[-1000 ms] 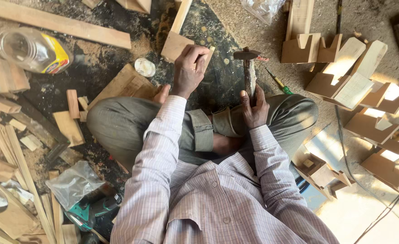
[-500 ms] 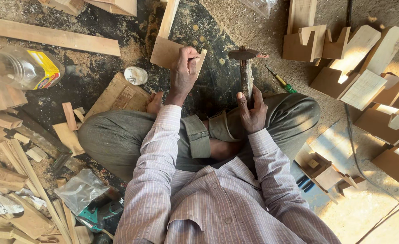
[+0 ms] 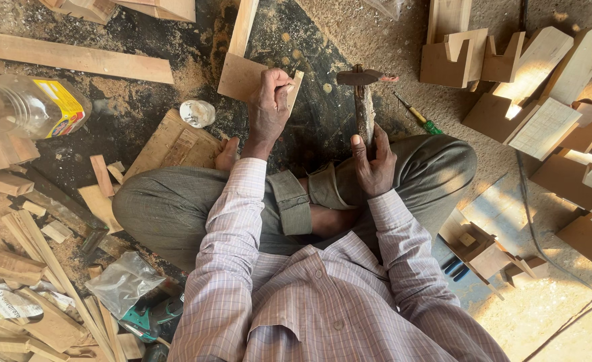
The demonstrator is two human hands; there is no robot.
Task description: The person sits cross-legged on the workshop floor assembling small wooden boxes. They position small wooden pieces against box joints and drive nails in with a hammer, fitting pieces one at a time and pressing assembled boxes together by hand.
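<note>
In the head view we are sitting cross-legged on a sawdust-strewn floor [image 3: 141, 110], looking straight down at our lap. Our left hand [image 3: 269, 107] is reaching to the upper middle of the frame, its fingers curled and pinching at the near edge of a flat square piece of pale wood [image 3: 242, 77], which is lying on the floor just beyond our knee; whether anything small is sitting between the fingertips we cannot tell. Our right hand [image 3: 373, 164] is sitting right of centre, clenched around the lower end of a rough wooden-handled hammer with a dark metal head [image 3: 361, 100]. The hammer is standing upright, head pointing toward the top of the frame, just beside the left hand but apart from it.

A small screwdriver with a yellow-and-green handle [image 3: 418, 117] is lying on the floor just right of the hammer. A white round lid [image 3: 197, 112] is resting left of the left hand, and a clear plastic jar with a yellow label [image 3: 27, 106] is lying on its side at the upper left. Notched wooden blocks [image 3: 483, 60] are crowding the upper right, while thin wooden offcuts [image 3: 14, 255] are piling up at the lower left.
</note>
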